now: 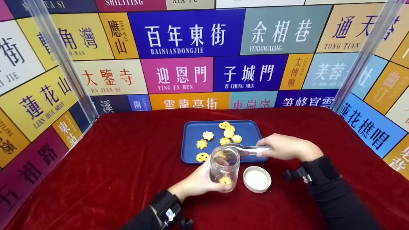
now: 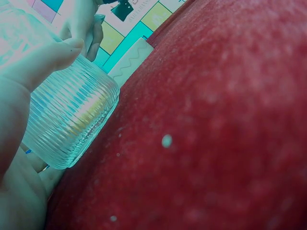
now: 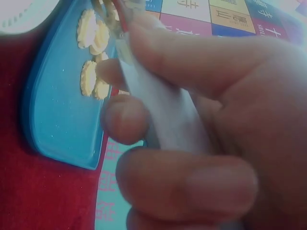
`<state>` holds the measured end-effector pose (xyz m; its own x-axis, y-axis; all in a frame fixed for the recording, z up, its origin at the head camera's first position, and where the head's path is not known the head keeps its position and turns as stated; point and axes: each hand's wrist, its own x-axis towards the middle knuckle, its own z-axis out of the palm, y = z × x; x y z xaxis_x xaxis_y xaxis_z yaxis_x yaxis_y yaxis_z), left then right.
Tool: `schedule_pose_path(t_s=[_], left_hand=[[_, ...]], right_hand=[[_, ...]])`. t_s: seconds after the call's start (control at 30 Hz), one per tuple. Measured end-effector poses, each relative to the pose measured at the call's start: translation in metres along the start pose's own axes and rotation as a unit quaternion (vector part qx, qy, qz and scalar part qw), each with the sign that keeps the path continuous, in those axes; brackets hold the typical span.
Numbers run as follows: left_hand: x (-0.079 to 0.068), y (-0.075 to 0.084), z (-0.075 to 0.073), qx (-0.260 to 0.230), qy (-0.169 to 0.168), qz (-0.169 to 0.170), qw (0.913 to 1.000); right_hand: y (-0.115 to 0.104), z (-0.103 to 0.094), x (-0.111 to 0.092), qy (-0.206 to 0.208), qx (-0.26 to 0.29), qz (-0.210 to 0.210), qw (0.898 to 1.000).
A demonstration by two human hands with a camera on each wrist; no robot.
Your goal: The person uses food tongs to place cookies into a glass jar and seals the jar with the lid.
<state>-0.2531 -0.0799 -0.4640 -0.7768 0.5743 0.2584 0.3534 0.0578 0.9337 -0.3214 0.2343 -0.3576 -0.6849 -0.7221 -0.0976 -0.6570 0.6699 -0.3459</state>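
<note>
My left hand (image 1: 196, 182) grips a clear glass jar (image 1: 224, 169), its fingers round the side and thumb across the front. One yellow cookie (image 1: 225, 180) lies low inside the jar, and ribbed glass shows in the left wrist view. My right hand (image 1: 282, 147) holds metal tongs (image 1: 252, 150) by the handles, with their far end right at the jar's rim. What the tips hold, if anything, I cannot tell. Behind the jar, a blue tray (image 1: 191, 129) carries several cookies, some flower-shaped (image 1: 208, 135), some pretzel-shaped (image 1: 202, 157).
A round whitish lid (image 1: 257, 179) lies on the red cloth (image 1: 134, 166) just right of the jar, in front of the tray. Panels with printed place names (image 1: 185, 35) stand along the back and both sides, with transparent posts (image 1: 64, 57) at the corners.
</note>
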Motion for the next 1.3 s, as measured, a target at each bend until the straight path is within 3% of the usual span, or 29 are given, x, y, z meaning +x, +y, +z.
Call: schedule_pose_path(t_s=[0.5,0.83,1.0,1.3], left_hand=[[-0.001,0.001,0.001,-0.008,0.001,-0.006,0.9999],[0.0,-0.001,0.0,-0.015,0.0,0.0,0.9999],[0.0,0.0,0.001,-0.023,-0.002,0.001,0.9997],[-0.001,0.002,0.001,-0.024,-0.002,-0.001,0.9997]], right_hand=[[0.016,-0.011,-0.011,0.077,-0.022,0.06,0.995],[0.013,-0.03,-0.026,0.133,-0.005,0.071,0.988],[0.003,-0.04,-0.035,0.153,-0.006,0.061,0.986],[-0.025,-0.053,-0.05,0.176,0.024,-0.013,0.984]])
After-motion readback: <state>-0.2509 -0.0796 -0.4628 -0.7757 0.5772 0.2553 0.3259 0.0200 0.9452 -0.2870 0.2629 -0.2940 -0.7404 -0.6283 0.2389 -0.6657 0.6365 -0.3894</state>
